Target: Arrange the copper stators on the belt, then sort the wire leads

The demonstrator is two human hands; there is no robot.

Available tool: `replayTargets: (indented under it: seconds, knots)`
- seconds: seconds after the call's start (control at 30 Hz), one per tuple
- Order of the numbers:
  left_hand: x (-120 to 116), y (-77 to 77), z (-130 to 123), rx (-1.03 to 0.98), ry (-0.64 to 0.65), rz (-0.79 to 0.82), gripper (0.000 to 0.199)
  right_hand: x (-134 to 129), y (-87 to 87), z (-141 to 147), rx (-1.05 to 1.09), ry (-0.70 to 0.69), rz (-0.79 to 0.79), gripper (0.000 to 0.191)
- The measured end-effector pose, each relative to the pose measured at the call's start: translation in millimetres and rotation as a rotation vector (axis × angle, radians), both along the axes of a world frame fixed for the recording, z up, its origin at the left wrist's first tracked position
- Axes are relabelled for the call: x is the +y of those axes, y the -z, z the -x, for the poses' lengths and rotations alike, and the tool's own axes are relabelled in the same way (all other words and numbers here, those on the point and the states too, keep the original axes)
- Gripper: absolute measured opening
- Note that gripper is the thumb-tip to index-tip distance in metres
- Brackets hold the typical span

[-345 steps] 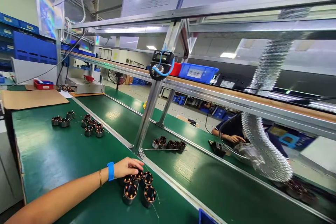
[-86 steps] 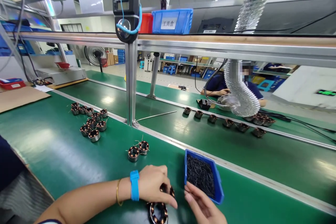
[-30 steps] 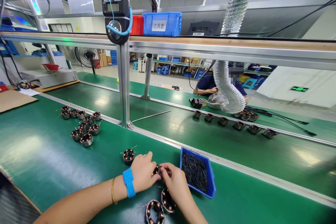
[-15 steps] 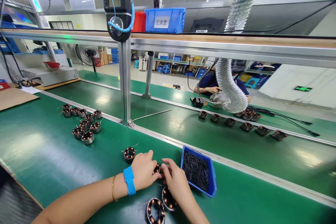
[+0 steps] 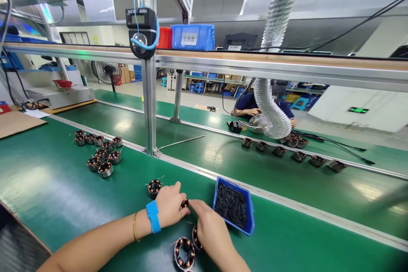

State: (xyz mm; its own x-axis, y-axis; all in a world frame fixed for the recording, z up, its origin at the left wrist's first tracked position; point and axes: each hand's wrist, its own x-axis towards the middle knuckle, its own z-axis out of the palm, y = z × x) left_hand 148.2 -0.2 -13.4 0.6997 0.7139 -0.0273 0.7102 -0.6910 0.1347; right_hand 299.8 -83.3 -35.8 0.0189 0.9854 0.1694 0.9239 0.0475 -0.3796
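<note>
left arm [image 5: 92, 244]: slants up from lower left
left hand [image 5: 170, 207]: back up, fingers bent
right arm [image 5: 235, 261]: comes from the bottom edge
right hand [image 5: 212, 227]: back up, index finger pointing toward left hand's fingertips

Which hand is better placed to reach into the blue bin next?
Right, likely: the right hand is beside the blue bin; the left hand is farther away and holding a copper-wound ring.

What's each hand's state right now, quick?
Left hand: closed, holding a copper-wound stator.
Right hand: index finger extended to that stator's edge; whether its grip holds anything can't be told.
</note>
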Motion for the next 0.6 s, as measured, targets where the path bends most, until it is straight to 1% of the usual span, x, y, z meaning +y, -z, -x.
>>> replayTargets:
  seconds: [0.07,0.1,0.17,0.2,0.27,0.33,0.4,0.47,0.53,0.6]
  knots:
    - [-0.8,-2.6,1.9,-0.009,-0.003,0.013,0.037,2.0,-11.0,-23.6,-0.071,0.102,-0.019,0.053]
    - [-0.6,-4.9,4.7,-0.018,0.010,0.027,0.037,3.3,-15.6,-37.4,-0.114,0.172,-0.027,0.048]
    - [2.4,-11.5,15.5,-0.051,0.051,0.063,0.029,6.2,-20.9,-64.0,-0.211,0.271,-0.021,0.038]
    - [5.5,-15.3,23.7,-0.088,0.057,0.066,0.023,7.6,-21.2,-74.9,-0.254,0.291,-0.006,0.033]
    - [14.2,-21.9,43.9,-0.172,0.027,0.033,0.015,10.2,-17.9,-90.0,-0.317,0.287,0.027,0.024]
    - [23.1,-24.8,65.2,-0.220,-0.019,-0.011,0.017,12.4,-12.1,-96.5,-0.352,0.261,0.049,0.020]
    - [28.7,-22.2,81.7,-0.211,-0.028,-0.014,0.023,14.5,-7.1,-98.0,-0.375,0.236,0.059,0.021]
    - [29.9,-15.1,90.3,-0.202,-0.023,0.009,0.031,16.5,-4.7,-97.9,-0.390,0.224,0.066,0.022]
    - [27.9,-6.1,91.7,-0.208,-0.029,0.023,0.035,18.0,-4.9,-98.4,-0.397,0.225,0.065,0.024]
    - [25.2,1.5,89.8,-0.226,-0.055,0.023,0.034,18.3,-7.3,-99.8,-0.395,0.240,0.063,0.026]
